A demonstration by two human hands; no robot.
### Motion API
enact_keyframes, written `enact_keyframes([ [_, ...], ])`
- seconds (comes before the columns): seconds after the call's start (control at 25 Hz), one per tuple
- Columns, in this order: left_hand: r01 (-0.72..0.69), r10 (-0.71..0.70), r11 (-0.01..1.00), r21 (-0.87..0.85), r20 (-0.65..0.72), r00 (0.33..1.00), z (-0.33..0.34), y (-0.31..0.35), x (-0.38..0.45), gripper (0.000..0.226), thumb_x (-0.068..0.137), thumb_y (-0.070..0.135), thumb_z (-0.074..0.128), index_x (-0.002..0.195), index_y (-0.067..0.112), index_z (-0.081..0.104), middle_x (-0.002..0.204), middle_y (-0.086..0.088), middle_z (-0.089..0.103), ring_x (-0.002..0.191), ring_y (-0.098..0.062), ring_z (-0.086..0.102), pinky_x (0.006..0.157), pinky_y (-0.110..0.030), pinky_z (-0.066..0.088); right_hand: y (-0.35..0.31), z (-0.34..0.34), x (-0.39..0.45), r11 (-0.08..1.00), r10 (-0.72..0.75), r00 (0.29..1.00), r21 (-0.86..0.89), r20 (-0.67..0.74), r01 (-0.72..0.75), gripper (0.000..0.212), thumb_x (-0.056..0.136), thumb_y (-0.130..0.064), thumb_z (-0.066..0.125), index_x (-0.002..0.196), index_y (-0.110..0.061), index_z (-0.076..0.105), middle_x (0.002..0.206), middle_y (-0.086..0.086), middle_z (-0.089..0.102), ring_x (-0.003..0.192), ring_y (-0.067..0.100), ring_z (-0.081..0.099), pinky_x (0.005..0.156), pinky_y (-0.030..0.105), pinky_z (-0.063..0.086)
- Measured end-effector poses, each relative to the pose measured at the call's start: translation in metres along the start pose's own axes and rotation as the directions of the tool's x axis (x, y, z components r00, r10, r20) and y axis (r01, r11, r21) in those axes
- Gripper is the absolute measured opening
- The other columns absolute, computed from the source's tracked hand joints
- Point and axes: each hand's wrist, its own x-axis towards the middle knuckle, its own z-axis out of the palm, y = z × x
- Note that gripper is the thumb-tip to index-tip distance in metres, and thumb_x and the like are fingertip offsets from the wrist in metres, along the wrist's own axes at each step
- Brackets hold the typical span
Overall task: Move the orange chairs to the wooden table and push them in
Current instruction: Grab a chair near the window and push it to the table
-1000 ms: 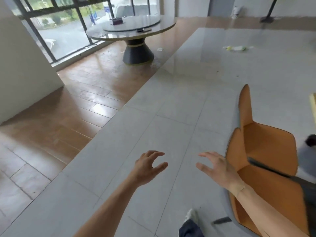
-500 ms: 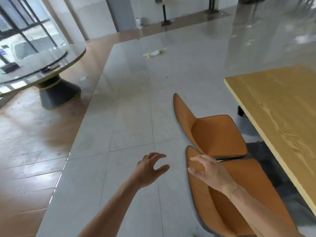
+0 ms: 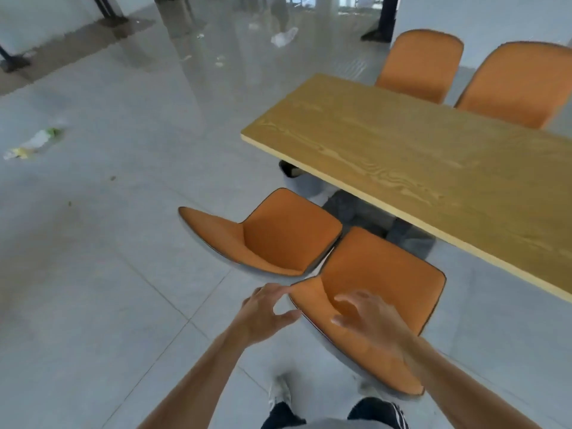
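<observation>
Two orange chairs stand on the near side of the wooden table [image 3: 418,156], a short way out from its edge. The nearer chair [image 3: 380,274] is right in front of me, its seat facing the table. The other chair [image 3: 278,239] sits to its left, angled. My left hand [image 3: 263,314] hovers at the top left corner of the nearer chair's backrest, fingers apart and curled. My right hand [image 3: 368,320] is spread over the backrest, holding nothing. Two more orange chairs [image 3: 418,66] [image 3: 520,85] stand along the table's far side.
Grey tiled floor [image 3: 108,258] stretches to the left and ahead. A crumpled bottle or wrapper [image 3: 34,144] lies on the floor at the left, more litter [image 3: 284,37] farther back. Black posts [image 3: 383,17] stand at the rear. My shoes [image 3: 278,394] show below.
My view has swung right, away from the round table, and the wooden table with all the orange chairs has come into sight. Both hands have moved onto the nearer chair's backrest area.
</observation>
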Motion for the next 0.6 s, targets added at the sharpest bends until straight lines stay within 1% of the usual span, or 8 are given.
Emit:
enact_keyframes([
  [0.12, -0.118, 0.101, 0.986, 0.118, 0.136, 0.985, -0.003, -0.014, 0.026, 0.077, 0.076, 0.082, 0.045, 0.142, 0.041, 0.04, 0.153, 0.011, 0.033, 0.141, -0.011, 0.025, 0.112, -0.048, 0.031, -0.005, 0.027, -0.029, 0.983, 0.185, 0.981, 0.025, -0.066, -0.183, 0.06, 0.082, -0.077, 0.041, 0.132, -0.045, 0.043, 0.137, -0.021, 0.046, 0.121, 0.007, 0.045, 0.101, 0.04, 0.041],
  [0.2, -0.231, 0.185, 0.946, 0.226, 0.209, 0.96, -0.001, -0.012, 0.044, 0.076, 0.077, 0.081, 0.046, 0.141, 0.04, 0.04, 0.154, 0.01, 0.03, 0.142, -0.014, 0.022, 0.112, -0.05, 0.031, -0.005, 0.043, -0.05, 0.951, 0.307, 0.945, 0.074, -0.116, -0.3, 0.056, 0.081, -0.074, 0.041, 0.129, -0.046, 0.044, 0.134, -0.02, 0.048, 0.122, 0.011, 0.046, 0.1, 0.041, 0.042],
  [0.28, -0.343, 0.271, 0.895, 0.286, 0.262, 0.926, 0.003, -0.007, 0.057, 0.073, 0.079, 0.08, 0.047, 0.14, 0.041, 0.041, 0.153, 0.01, 0.029, 0.144, -0.015, 0.018, 0.113, -0.051, 0.028, -0.004, 0.059, -0.071, 0.9, 0.432, 0.888, 0.14, -0.154, -0.414, 0.047, 0.079, -0.067, 0.042, 0.123, -0.048, 0.046, 0.131, -0.019, 0.05, 0.126, 0.015, 0.044, 0.1, 0.045, 0.041],
  [0.32, -0.385, 0.304, 0.874, 0.297, 0.285, 0.909, 0.006, -0.005, 0.063, 0.073, 0.078, 0.08, 0.047, 0.14, 0.041, 0.041, 0.153, 0.009, 0.029, 0.144, -0.015, 0.017, 0.114, -0.051, 0.027, -0.004, 0.066, -0.079, 0.879, 0.474, 0.864, 0.158, -0.169, -0.451, 0.045, 0.081, -0.065, 0.044, 0.122, -0.048, 0.046, 0.133, -0.019, 0.049, 0.128, 0.015, 0.042, 0.101, 0.046, 0.039],
  [0.4, -0.455, 0.348, 0.839, 0.298, 0.348, 0.87, 0.014, 0.003, 0.072, 0.073, 0.077, 0.082, 0.045, 0.138, 0.042, 0.044, 0.152, 0.009, 0.032, 0.144, -0.015, 0.018, 0.114, -0.05, 0.026, -0.004, 0.083, -0.092, 0.842, 0.538, 0.819, 0.178, -0.198, -0.51, 0.047, 0.086, -0.067, 0.045, 0.128, -0.044, 0.046, 0.139, -0.018, 0.046, 0.129, 0.015, 0.041, 0.104, 0.047, 0.036],
  [0.48, -0.463, 0.345, 0.836, 0.295, 0.373, 0.861, 0.02, 0.005, 0.071, 0.075, 0.075, 0.084, 0.041, 0.137, 0.043, 0.045, 0.15, 0.01, 0.035, 0.141, -0.015, 0.023, 0.111, -0.048, 0.025, -0.005, 0.093, -0.094, 0.831, 0.557, 0.791, 0.175, -0.254, -0.528, 0.052, 0.087, -0.068, 0.045, 0.131, -0.041, 0.045, 0.141, -0.016, 0.046, 0.13, 0.016, 0.04, 0.107, 0.055, 0.032],
  [0.52, -0.48, 0.348, 0.821, 0.31, 0.395, 0.85, 0.025, 0.006, 0.07, 0.077, 0.073, 0.085, 0.038, 0.137, 0.043, 0.045, 0.148, 0.011, 0.037, 0.139, -0.015, 0.026, 0.111, -0.048, 0.025, -0.006, 0.097, -0.093, 0.812, 0.584, 0.762, 0.198, -0.278, -0.55, 0.054, 0.087, -0.069, 0.046, 0.132, -0.039, 0.046, 0.141, -0.016, 0.046, 0.131, 0.017, 0.04, 0.107, 0.06, 0.03],
  [0.6, -0.503, 0.347, 0.792, 0.346, 0.424, 0.837, 0.032, 0.005, 0.065, 0.079, 0.072, 0.087, 0.035, 0.138, 0.044, 0.041, 0.144, 0.014, 0.039, 0.136, -0.015, 0.03, 0.112, -0.052, 0.024, -0.011, 0.104, -0.09, 0.781, 0.625, 0.723, 0.233, -0.294, -0.58, 0.06, 0.084, -0.072, 0.048, 0.134, -0.037, 0.046, 0.141, -0.013, 0.046, 0.133, 0.019, 0.037, 0.106, 0.067, 0.028],
])
